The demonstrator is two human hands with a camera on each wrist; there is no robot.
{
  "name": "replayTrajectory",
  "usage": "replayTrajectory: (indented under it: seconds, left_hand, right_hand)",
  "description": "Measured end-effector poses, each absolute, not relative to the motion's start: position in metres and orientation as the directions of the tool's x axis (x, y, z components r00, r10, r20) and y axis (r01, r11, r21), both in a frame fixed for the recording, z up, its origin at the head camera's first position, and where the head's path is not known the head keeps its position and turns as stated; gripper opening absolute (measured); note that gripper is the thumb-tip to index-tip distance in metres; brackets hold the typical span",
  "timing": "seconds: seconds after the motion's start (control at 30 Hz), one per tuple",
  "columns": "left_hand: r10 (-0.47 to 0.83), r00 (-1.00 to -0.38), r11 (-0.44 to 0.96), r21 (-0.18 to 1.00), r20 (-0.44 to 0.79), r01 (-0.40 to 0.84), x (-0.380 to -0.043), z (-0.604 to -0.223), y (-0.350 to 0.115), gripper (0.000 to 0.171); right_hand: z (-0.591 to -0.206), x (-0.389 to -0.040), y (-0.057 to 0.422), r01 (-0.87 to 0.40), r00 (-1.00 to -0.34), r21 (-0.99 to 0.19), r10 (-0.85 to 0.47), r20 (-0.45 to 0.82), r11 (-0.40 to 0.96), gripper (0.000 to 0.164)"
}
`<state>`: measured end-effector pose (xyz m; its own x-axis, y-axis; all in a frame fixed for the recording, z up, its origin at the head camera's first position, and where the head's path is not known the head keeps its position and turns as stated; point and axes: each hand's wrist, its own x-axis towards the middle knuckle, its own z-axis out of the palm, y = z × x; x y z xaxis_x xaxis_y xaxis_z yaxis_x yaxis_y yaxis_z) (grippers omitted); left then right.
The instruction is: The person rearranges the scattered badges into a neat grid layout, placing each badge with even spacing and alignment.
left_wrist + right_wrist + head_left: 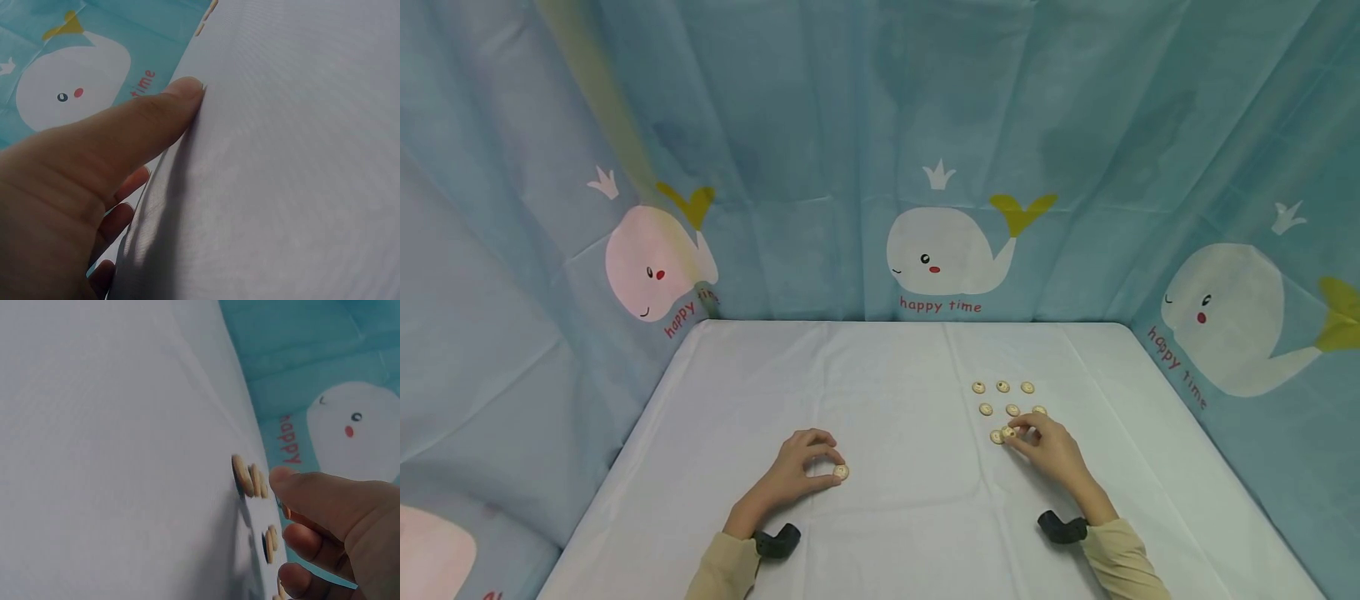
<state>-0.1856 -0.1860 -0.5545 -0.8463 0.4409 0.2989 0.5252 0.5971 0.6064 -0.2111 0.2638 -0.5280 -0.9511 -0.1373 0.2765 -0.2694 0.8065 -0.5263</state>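
My left hand (pixel 797 471) holds a small round wooden disc (pixel 841 472) at its edge between thumb and fingertips, low over the white table. In the left wrist view the thumb (pixel 150 115) hides that disc. Over on the right, my right hand (pixel 1051 450) pinches another wooden disc (pixel 1008 432) with thumb and fingers. It overlaps a disc (pixel 996 437) lying on the cloth in the head view. Seen from the right wrist, discs (pixel 239 475) stand out beside the thumb tip. Dark marks show on the discs' faces.
Beyond the right hand lie two rows of similar discs, a far row (pixel 1003 387) and a nearer row (pixel 1012 410). A white cloth (pixel 895 375) covers the table. Blue curtains with whale prints (pixel 951 250) hang behind and at both sides.
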Motion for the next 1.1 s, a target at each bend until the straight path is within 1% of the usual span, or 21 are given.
replayTrajectory:
  seconds: [0.17,0.4,0.7,1.1]
  left_hand:
    - [0.437,-0.853,0.591,0.623,0.286,0.512,-0.184,-0.553,-0.186,0.019]
    - [0.445,-0.85,0.594,0.617,0.283,0.517,-0.184,-0.552,-0.185,0.019]
    - [0.45,-0.848,0.597,0.611,0.281,0.519,-0.187,-0.553,-0.185,0.019]
    - [0.444,-0.854,0.602,0.616,0.272,0.509,-0.188,-0.555,-0.185,0.019]
  right_hand:
    - [-0.531,-0.212,0.273,-0.246,-0.954,-0.515,-0.11,0.279,0.821,0.025]
    - [-0.533,-0.213,0.287,-0.2,-0.96,-0.509,-0.064,0.271,0.837,0.025]
    - [-0.534,-0.213,0.303,-0.14,-0.969,-0.494,-0.017,0.246,0.858,0.03]
    - [-0.534,-0.215,0.322,-0.111,-0.969,-0.48,0.013,0.248,0.87,0.026]
